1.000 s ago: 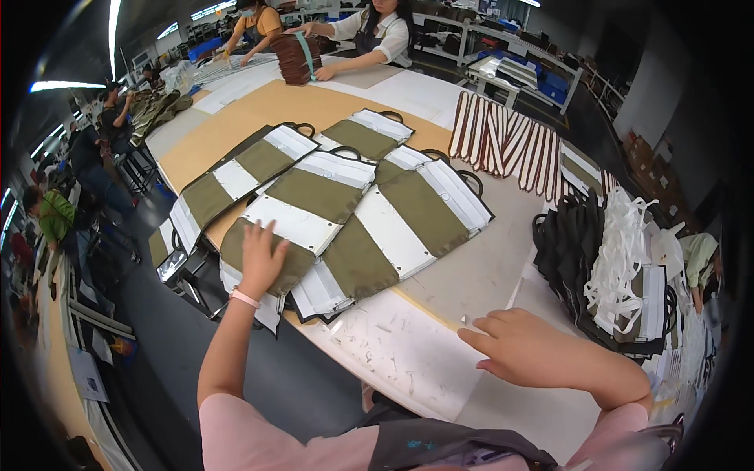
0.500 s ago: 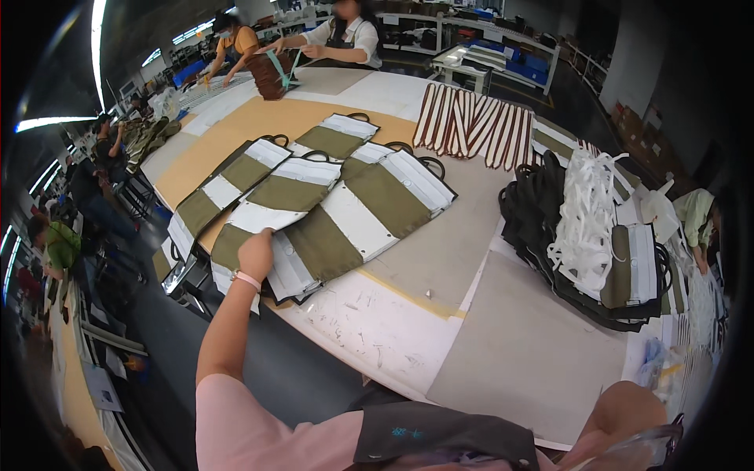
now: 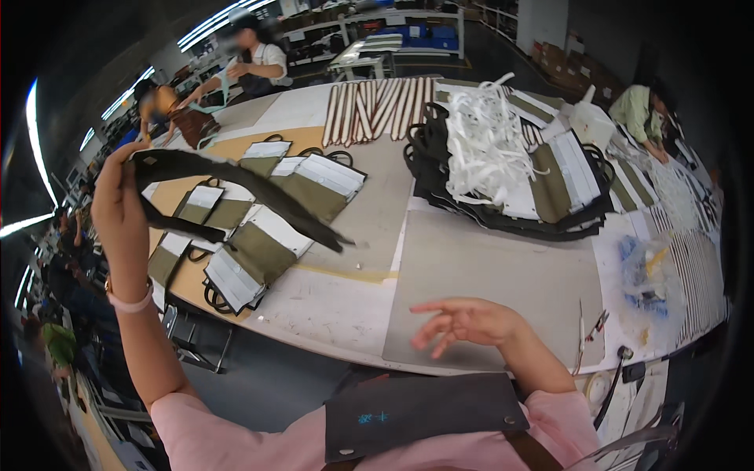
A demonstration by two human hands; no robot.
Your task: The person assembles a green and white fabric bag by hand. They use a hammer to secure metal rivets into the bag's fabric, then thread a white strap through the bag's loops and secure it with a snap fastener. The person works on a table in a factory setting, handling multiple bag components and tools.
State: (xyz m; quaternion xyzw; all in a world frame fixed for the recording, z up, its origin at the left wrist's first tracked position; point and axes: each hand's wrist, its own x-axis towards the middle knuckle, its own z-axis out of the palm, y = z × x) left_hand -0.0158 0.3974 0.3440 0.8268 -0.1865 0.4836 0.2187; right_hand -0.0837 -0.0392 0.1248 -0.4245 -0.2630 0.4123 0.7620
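Note:
My left hand (image 3: 118, 188) is raised at the left, its fingers closed on a black fabric strip (image 3: 259, 187). The strip bends back on itself, one long end hanging toward the right and a shorter one beneath. Below it lie several olive-and-white striped bag panels (image 3: 265, 257) with black loop handles, partly hidden by the strip. My right hand (image 3: 471, 323) hovers over the near part of the grey board (image 3: 495, 271) with fingers spread, holding nothing.
A stack of black pieces (image 3: 440, 208) carries a tangle of white straps (image 3: 487, 149) and an olive-and-white panel (image 3: 554, 184). Brown-edged strips (image 3: 377, 110) lie behind. Small snips (image 3: 598, 323) and a clear plastic bag (image 3: 652, 275) are at the right. Co-workers stand around the table.
My left hand has left the bag panel it touched and risen to the left, now with the black strip. My right hand has come into sight, and the view has swung right.

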